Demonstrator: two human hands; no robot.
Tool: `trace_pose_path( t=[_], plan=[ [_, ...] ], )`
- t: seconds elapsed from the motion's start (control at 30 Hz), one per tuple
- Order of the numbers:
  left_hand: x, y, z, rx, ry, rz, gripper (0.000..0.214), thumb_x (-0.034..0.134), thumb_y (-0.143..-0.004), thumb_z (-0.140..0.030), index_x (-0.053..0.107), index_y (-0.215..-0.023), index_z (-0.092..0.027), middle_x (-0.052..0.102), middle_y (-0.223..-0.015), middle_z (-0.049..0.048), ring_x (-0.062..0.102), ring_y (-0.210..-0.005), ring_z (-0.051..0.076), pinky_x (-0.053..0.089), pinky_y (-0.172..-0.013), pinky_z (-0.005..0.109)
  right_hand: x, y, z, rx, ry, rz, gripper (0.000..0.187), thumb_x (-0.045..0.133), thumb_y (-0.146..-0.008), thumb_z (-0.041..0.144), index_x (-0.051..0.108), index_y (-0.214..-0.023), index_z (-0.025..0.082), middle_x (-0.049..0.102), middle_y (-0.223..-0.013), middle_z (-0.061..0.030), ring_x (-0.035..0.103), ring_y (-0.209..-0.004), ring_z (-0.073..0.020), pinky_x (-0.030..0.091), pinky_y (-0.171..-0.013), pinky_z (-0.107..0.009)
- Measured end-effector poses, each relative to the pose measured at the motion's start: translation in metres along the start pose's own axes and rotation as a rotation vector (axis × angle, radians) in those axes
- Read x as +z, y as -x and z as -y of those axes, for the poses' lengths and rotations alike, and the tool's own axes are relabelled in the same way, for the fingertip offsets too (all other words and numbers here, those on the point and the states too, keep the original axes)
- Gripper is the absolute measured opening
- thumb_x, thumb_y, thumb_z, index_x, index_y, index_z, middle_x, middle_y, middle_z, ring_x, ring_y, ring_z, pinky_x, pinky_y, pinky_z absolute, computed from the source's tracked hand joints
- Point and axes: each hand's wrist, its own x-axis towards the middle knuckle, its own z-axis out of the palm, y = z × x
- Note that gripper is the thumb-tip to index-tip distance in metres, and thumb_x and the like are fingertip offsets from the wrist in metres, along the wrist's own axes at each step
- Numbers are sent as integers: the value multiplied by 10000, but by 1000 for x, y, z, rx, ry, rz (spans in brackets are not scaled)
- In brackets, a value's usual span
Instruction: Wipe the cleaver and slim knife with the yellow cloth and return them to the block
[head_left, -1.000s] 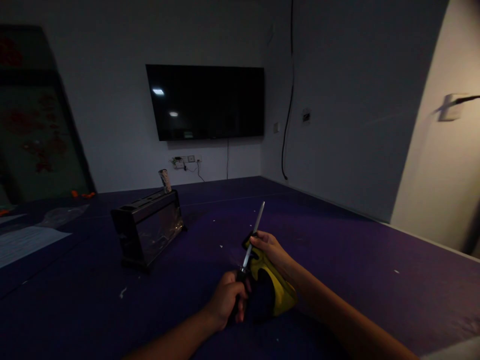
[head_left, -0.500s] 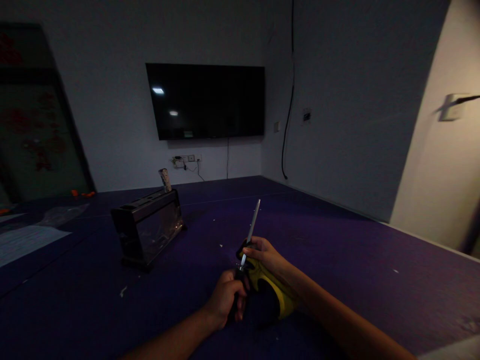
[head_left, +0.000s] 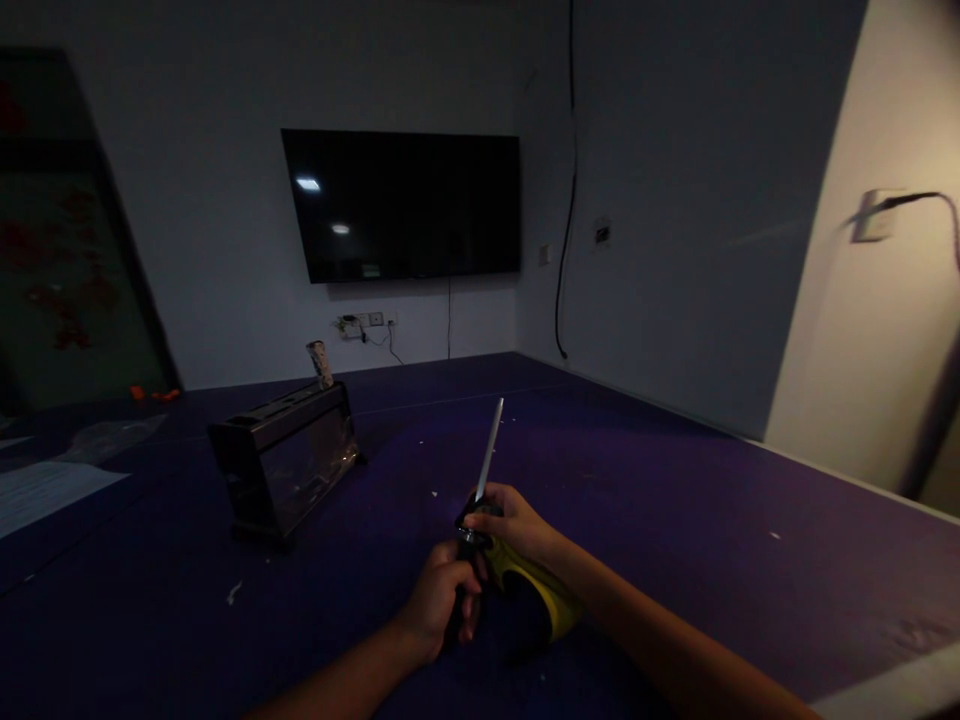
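Note:
My left hand (head_left: 441,598) is closed round the dark handle of a knife (head_left: 486,458), whose thin bright blade points up and away from me. My right hand (head_left: 511,522) grips the top of a yellow and black sharpener (head_left: 541,592) that rests on the dark purple surface (head_left: 675,520). The blade's base sits at the sharpener's head, just under my right fingers. Both hands are close together near the lower middle of the view.
A black box-shaped holder with a clear front (head_left: 281,462) stands to the left, with a small pale object (head_left: 319,362) behind it. Paper sheets (head_left: 45,488) lie far left. A dark TV (head_left: 401,205) hangs on the back wall above sockets (head_left: 364,322).
The blade has slid back toward me through the sharpener, so less of it shows above my right hand. Both hands and the sharpener sit slightly further left and nearer.

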Motion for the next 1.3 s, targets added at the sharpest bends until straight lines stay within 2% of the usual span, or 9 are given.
trace_pose_path(
  t=[0.17,0.4,1.3],
  plan=[
    [0,1,-1,-7,-26,-10,176,401,-518,-202,467,-678,-173,351,-321,-79,309,-228,75,203,-259,155,-4,-4,-6,-18,13,-1,268,764,-558,295,608,-704,134,605,-616,4,543,-531,-97,419,-503,-206],
    [0,-3,-4,-34,-59,-31,190,401,-528,-205,471,-701,-169,366,-343,-78,325,-242,71,211,-270,152,-13,-12,-20,-10,-83,-40,311,768,-544,341,603,-696,126,605,-603,-4,536,-506,-98,418,-486,-210],
    [2,-8,2,-15,-69,63,196,408,-505,-215,453,-692,-178,371,-327,-79,318,-229,78,197,-246,156,-37,-16,-5,-23,-108,-136,269,752,-583,316,621,-703,114,626,-629,-33,544,-488,-96,411,-465,-198]
  ],
)
